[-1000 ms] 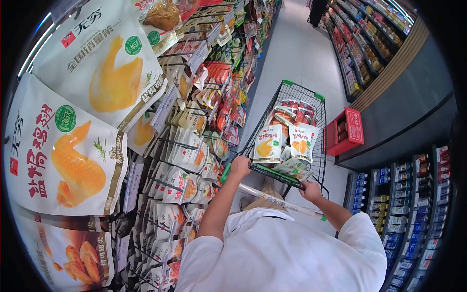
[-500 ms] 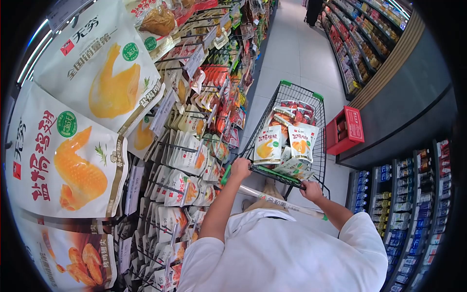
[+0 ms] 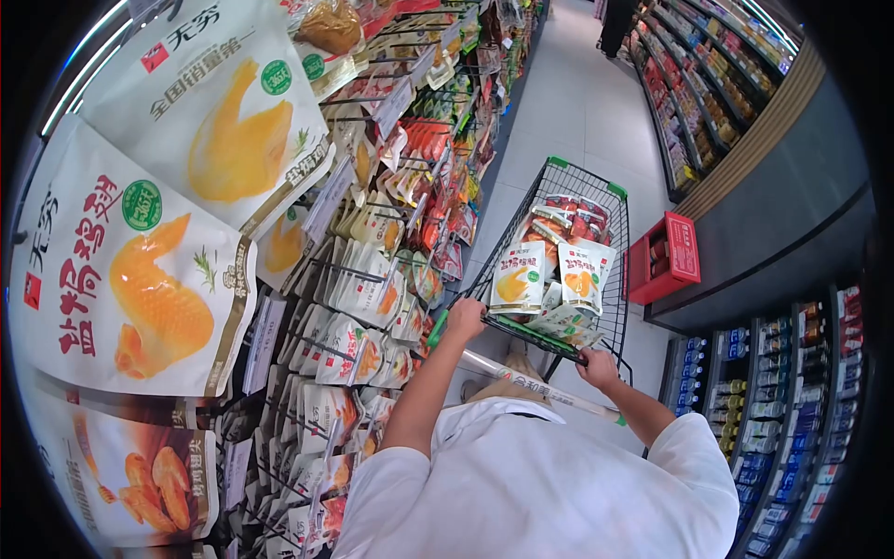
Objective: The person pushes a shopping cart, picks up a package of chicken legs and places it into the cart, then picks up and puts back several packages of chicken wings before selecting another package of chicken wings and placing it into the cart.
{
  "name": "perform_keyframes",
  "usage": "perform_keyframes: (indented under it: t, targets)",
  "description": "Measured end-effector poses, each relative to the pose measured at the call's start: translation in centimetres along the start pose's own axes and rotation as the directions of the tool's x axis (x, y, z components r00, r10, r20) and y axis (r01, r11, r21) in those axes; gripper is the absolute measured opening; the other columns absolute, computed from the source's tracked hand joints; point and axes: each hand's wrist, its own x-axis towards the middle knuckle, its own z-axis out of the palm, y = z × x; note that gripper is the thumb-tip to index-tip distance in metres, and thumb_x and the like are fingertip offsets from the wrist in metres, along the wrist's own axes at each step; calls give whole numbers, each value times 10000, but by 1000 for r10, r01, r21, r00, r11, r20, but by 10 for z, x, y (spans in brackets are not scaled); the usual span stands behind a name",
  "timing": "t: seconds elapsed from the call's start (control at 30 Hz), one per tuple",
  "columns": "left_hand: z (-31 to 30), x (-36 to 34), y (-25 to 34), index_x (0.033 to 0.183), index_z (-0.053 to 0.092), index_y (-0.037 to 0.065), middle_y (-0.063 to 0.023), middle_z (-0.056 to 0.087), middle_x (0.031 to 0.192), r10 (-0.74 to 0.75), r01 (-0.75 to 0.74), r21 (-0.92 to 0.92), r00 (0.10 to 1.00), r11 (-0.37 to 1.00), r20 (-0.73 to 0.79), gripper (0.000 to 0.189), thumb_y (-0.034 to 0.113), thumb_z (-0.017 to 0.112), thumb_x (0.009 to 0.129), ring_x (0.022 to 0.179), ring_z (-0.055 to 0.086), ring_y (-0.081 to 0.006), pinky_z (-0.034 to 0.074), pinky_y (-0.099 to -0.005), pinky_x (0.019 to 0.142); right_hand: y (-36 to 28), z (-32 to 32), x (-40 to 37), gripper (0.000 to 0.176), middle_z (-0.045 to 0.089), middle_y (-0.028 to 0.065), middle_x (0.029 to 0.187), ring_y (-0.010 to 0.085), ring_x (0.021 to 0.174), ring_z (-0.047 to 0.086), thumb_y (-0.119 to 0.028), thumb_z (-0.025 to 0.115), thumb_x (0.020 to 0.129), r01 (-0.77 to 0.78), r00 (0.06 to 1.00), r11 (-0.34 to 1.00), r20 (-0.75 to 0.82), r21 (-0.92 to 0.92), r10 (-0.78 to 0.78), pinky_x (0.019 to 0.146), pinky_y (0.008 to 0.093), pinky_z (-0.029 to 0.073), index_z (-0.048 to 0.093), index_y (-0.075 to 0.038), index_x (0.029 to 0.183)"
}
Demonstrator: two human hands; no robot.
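Note:
A black wire shopping cart with green corners [image 3: 616, 190] stands in front of me. My left hand [image 3: 465, 320] is closed around its near left part, and my right hand [image 3: 598, 367] grips its near right part; the fingertips of both are partly hidden. The white handle bar [image 3: 521, 379] runs below my hands, nearer my body. Inside the basket, a white chicken snack pouch [image 3: 518, 278] leans on the left, with another white pouch [image 3: 582, 279] on its right. Behind them lie several red packets [image 3: 587, 220].
Racks of hanging snack packets [image 3: 363, 279] line the left, with large chicken wing pouches [image 3: 140, 270] close by. A red box [image 3: 663, 259] sits right of the cart. Bottle shelves [image 3: 764, 401] stand lower right. A person in dark clothes [image 3: 615, 26] is far up the aisle.
The view has shifted slightly, so the cart and the aisle appear a little further right and lower. Both hands keep their hold on the cart.

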Motion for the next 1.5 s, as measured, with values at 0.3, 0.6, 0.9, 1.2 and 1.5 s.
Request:
perform_keyframes:
  t: [0.3, 0.6, 0.9, 1.2, 1.5]
  targets:
    - [-3, 1, 2, 901, 716, 148, -83, 653, 941, -3, 4, -25, 1000, 1000, 18, 359, 330, 838, 617, 948, 592, -280, 479, -378, 848, -1, 1, 0, 123, 604, 146, 628, 359, 619, 605, -171, 662, 699, -30, 1000, 999, -8, -34, 29, 588, 456, 491, 598, -88, 764]
    - [8, 3, -5, 858, 720, 136, -95, 654, 849, 63, -67, -59, 995, 996, -71, 350, 359, 830, 612, 868, 602, -303, 482, -397, 780, 3, 2, -1, 130, 614, 133, 647, 354, 623, 608, -182, 664, 701, -19, 1000, 1000, -5, 7, 19, 593, 448, 494, 592, -89, 757]
    - [-6, -2, 5, 891, 721, 185, -60, 669, 924, -20, 20, -62, 1000, 998, -1, 326, 321, 839, 619, 949, 598, -281, 494, -388, 835, 7, 5, -2, 132, 621, 137, 665, 353, 637, 611, -197, 648, 717, -38, 999, 999, 20, -20, 39, 607, 447, 492, 591, -88, 766]
    - [-5, -2, 4, 895, 724, 188, -42, 685, 880, -2, 1, -60, 1000, 998, -15, 262, 192, 798, 644, 928, 616, -261, 506, -378, 821, 12, 8, -3, 148, 619, 132, 644, 352, 632, 618, -235, 646, 726, -16, 1000, 1000, -2, -10, 16, 589, 459, 498, 583, -108, 768]
    - [-4, 0, 2, 894, 732, 175, -30, 711, 852, -16, 15, -108, 1000, 994, -10, 248, 182, 779, 650, 818, 674, -221, 534, -347, 740, 12, 10, -3, 115, 614, 111, 634, 332, 607, 613, -210, 636, 718, -18, 1000, 1000, -13, -11, 18, 575, 437, 493, 589, -109, 747]
